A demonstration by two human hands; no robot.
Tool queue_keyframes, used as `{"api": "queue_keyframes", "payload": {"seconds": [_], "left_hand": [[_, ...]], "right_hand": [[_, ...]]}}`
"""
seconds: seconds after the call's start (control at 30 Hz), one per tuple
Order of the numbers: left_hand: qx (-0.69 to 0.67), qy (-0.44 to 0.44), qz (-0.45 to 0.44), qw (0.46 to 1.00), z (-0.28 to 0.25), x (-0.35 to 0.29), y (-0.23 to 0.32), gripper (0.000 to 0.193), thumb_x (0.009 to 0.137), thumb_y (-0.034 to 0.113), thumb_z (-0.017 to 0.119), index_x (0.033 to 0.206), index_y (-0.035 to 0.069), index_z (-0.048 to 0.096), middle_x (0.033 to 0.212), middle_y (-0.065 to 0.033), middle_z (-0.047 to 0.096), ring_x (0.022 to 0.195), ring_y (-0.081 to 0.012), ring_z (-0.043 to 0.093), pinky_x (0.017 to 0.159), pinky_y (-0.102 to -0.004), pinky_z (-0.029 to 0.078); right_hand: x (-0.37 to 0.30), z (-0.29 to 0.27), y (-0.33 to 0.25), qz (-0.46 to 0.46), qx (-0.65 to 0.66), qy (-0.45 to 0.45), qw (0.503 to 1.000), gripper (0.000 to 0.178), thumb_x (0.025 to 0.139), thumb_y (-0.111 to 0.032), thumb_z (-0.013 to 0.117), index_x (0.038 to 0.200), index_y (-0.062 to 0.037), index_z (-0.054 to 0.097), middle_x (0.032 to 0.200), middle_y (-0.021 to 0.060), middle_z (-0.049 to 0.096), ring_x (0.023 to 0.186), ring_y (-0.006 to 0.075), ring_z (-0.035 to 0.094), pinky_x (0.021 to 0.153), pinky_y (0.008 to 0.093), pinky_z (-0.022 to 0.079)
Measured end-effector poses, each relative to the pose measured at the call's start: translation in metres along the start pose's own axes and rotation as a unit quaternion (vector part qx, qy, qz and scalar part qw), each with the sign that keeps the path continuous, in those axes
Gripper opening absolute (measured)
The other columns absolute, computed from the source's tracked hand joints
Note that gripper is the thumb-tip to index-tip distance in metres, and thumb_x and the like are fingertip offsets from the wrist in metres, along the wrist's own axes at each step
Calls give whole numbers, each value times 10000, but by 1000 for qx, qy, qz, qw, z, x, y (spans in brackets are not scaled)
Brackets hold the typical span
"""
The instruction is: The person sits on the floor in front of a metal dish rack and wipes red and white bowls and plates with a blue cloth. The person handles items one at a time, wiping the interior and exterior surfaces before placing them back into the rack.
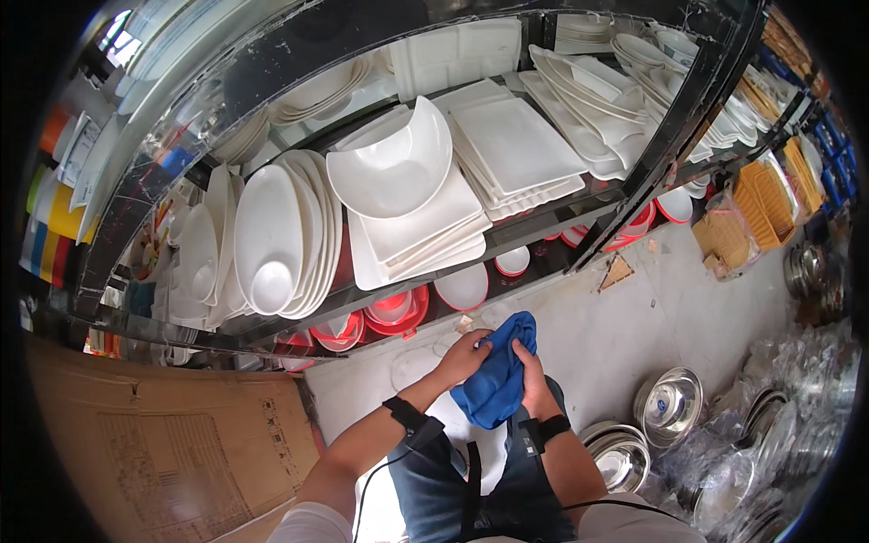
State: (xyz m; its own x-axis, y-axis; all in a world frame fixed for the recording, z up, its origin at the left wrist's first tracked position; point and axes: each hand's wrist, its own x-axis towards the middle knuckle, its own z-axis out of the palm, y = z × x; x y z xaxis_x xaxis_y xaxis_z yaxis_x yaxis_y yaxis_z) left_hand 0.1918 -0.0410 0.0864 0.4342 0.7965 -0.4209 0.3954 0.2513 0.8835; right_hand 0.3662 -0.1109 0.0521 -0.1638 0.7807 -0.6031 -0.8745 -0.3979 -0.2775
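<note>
A crumpled blue cloth (496, 385) is held up in front of my knees, between both hands. My left hand (463, 358) grips its upper left edge with curled fingers. From the other side, my right hand (532, 378) clasps it, the thumb lying on top and the fingers mostly hidden behind the cloth. Whether anything is wrapped inside the cloth cannot be seen. Ahead of my hands, on the glass shelf, are a white curved bowl (389, 172) set on stacked square plates (425, 237), and a row of upright white oval plates (267, 226) to the left.
Flat rectangular plates (516, 140) fill the shelf farther right. Red-and-white bowls (391, 309) sit on the level below. A large cardboard box (172, 443) stands at my left. Shiny steel bowls (670, 405) and plastic-wrapped stacks (797, 407) lie on the floor at right, with wicker baskets (763, 204) beyond.
</note>
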Motion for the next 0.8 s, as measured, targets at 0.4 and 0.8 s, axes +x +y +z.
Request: {"api": "queue_keyframes", "payload": {"seconds": [0.4,0.8], "left_hand": [[-60,-70,-14,996,-3,25,-35,362,1062,187,619,1398,67,558,1137,-66,660,874,-130,639,709,-284,549],[-73,-84,-19,994,-30,42,-64,354,1066,164,616,1401,94,524,1211,-49,608,1003,-141,614,794,-305,587]], "right_hand": [[7,-16,-4,-35,-71,-5,997,524,986,-258,754,1428,-60,554,1261,96,700,1090,247,704,967,409,588],[55,-31,11,-32,-114,-58,991,576,972,-253,774,1456,-48,538,1296,90,681,1134,228,680,998,396,565]]}}
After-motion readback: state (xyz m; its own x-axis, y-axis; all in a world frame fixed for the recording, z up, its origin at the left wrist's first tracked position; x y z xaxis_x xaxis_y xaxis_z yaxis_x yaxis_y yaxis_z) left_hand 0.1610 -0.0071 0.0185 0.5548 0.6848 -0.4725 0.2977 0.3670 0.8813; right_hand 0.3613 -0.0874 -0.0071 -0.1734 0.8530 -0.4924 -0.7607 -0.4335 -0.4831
